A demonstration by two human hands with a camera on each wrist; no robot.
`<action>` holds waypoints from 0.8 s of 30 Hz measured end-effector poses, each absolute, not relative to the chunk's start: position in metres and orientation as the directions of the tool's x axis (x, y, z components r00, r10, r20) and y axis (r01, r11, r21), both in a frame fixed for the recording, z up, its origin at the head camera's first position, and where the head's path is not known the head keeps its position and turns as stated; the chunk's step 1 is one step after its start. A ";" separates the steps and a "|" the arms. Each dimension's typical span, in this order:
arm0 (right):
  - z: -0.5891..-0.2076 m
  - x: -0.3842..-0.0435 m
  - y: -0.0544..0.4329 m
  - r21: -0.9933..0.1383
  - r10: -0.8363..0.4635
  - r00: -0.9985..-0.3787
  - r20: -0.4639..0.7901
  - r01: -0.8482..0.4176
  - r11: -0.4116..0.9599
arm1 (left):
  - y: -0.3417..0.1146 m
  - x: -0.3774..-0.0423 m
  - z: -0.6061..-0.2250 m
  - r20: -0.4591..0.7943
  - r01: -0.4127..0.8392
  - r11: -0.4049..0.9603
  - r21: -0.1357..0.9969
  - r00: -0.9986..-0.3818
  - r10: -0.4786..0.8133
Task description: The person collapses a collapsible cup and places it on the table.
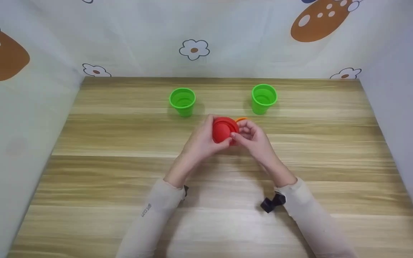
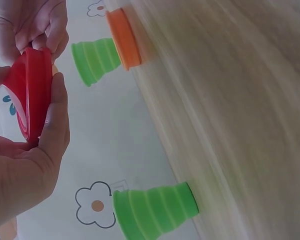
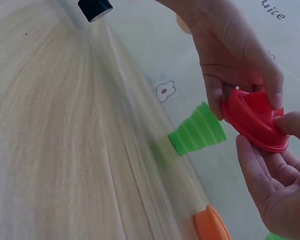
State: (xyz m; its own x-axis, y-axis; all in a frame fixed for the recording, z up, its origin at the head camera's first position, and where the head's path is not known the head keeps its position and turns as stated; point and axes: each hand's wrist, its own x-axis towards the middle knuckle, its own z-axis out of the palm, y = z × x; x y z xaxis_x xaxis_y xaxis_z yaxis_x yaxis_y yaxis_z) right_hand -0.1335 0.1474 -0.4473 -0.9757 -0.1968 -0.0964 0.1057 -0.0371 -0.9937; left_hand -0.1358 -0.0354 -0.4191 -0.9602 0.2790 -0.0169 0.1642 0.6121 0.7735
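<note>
A flower-print cloth is hanging behind the wood-grain table. From overhead I'm seeing just a sliver of the orange cup, the right hand covering the rest; the left wrist view is cutting off one green cup. Both forearms are angling inward, the left hand clasping the red cup above the table, the right pinching its rim.

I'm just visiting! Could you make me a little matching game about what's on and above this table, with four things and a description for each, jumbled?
Things:
1. Red piece
2. Orange piece
3. Green cups
4. Tabletop

Descriptions:
A. Wood-grained
B. Held by the left hand and right hand
C. Standing upright
D. Mostly hidden in the head view

Pairs: 1-B, 2-D, 3-C, 4-A
</note>
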 end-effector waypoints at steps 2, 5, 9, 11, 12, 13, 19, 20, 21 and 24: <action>-0.448 -0.134 0.147 -0.994 -0.192 -0.977 -0.096 0.104 -0.034 | -0.034 -0.136 -0.419 -0.005 0.182 0.635 0.751 -0.960 0.280; -0.449 -0.134 0.146 -0.994 -0.183 -0.978 -0.100 0.107 -0.025 | -0.032 -0.136 -0.419 0.012 0.203 0.663 0.721 -0.960 0.280; -0.447 -0.134 0.144 -0.992 -0.184 -0.976 -0.117 0.124 -0.025 | -0.031 -0.137 -0.420 0.039 0.232 0.689 0.687 -0.958 0.284; -0.446 -0.134 0.144 -0.991 -0.186 -0.974 -0.126 0.133 -0.028 | -0.032 -0.137 -0.420 0.038 0.229 0.683 0.693 -0.958 0.283; -0.445 -0.134 0.144 -0.990 -0.188 -0.973 -0.131 0.138 -0.027 | -0.032 -0.138 -0.419 0.037 0.227 0.676 0.701 -0.958 0.284; -0.445 -0.134 0.144 -0.989 -0.190 -0.973 -0.134 0.142 -0.029 | -0.033 -0.138 -0.419 0.030 0.218 0.662 0.718 -0.959 0.283; -0.444 -0.136 0.147 -0.986 -0.204 -0.967 -0.154 0.163 -0.027 | -0.038 -0.140 -0.417 -0.015 0.157 0.566 0.809 -0.958 0.288; -0.444 -0.136 0.147 -0.986 -0.206 -0.966 -0.155 0.162 -0.022 | -0.039 -0.140 -0.417 -0.021 0.148 0.553 0.820 -0.958 0.287; -0.444 -0.136 0.148 -0.987 -0.208 -0.966 -0.155 0.162 -0.017 | -0.040 -0.140 -0.417 -0.025 0.139 0.538 0.831 -0.958 0.286; -0.444 -0.137 0.150 -0.984 -0.217 -0.962 -0.164 0.174 -0.027 | -0.043 -0.140 -0.417 -0.035 0.112 0.500 0.859 -0.961 0.276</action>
